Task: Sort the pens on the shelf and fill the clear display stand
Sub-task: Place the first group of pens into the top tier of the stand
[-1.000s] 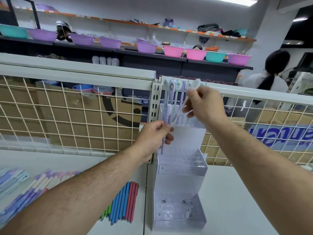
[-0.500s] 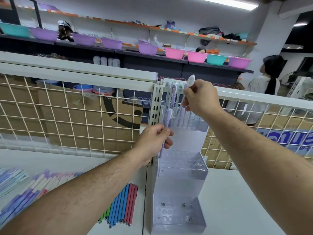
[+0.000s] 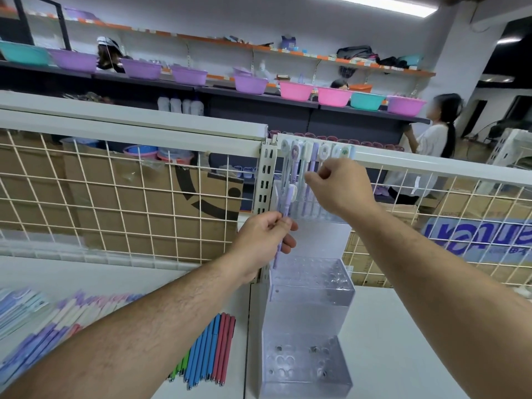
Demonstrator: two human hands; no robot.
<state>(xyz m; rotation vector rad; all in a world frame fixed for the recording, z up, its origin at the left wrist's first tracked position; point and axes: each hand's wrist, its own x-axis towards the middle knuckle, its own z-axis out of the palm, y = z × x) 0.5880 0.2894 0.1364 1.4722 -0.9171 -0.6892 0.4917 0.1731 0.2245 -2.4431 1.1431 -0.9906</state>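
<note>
My left hand (image 3: pixel 264 237) pinches a small bunch of purple pens (image 3: pixel 286 207) between thumb and fingers. It holds them upright, just left of the clear display stand (image 3: pixel 311 370). My right hand (image 3: pixel 341 187) is up at the stand's top tier, thumb and forefinger pinched on a pen (image 3: pixel 313 159) standing among the capped pens (image 3: pixel 293 156) there. Blue and red pens (image 3: pixel 213 349) lie on the white shelf (image 3: pixel 403 341) left of the stand, with pastel pens (image 3: pixel 57 326) farther left.

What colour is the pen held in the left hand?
Lilac slim plastic pen, best in head view.
</note>
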